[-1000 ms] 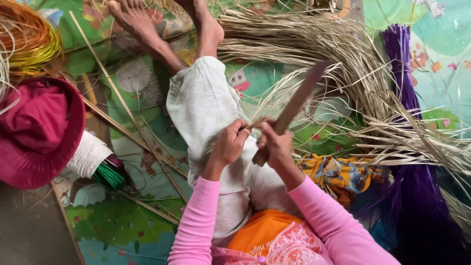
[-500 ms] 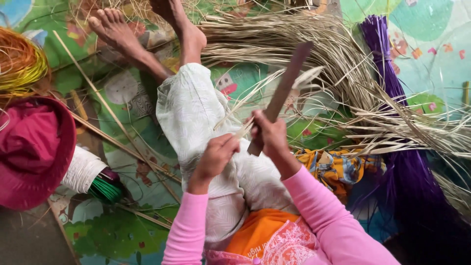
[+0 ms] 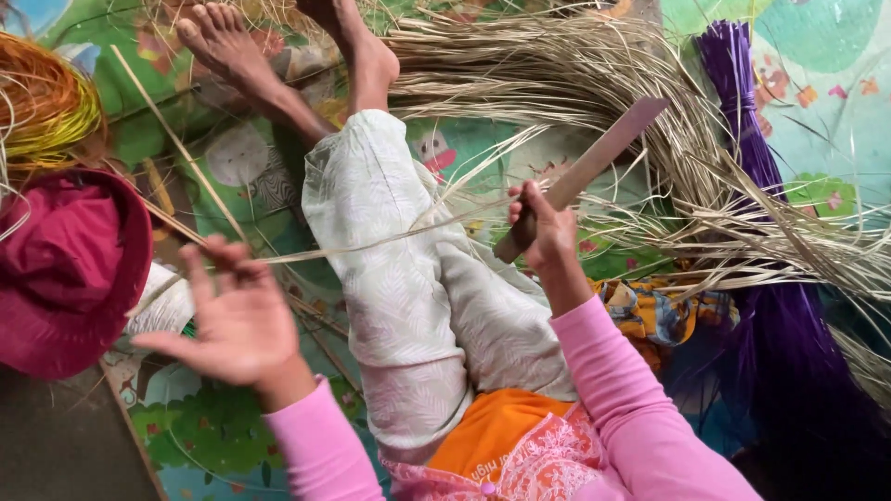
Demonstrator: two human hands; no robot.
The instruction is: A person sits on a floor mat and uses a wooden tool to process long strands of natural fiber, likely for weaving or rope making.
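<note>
Fingers of the left hand point(image 3: 232, 320) are spreading, drawing a pale strip point(image 3: 371, 243) taut; the right hand point(image 3: 543, 227) is gripping a knife point(image 3: 594, 167) against it.

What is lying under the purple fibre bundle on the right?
The purple fibre bundle lies on the colourful printed mat, with pale straw strands crossing over its middle. Its lower end spreads wide, hiding whatever is beneath.

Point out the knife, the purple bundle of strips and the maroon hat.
knife point(image 3: 594, 162), head view, middle of the flat blade.
purple bundle of strips point(image 3: 742, 121), head view, upper tied part.
maroon hat point(image 3: 65, 269), head view, crown.
</note>
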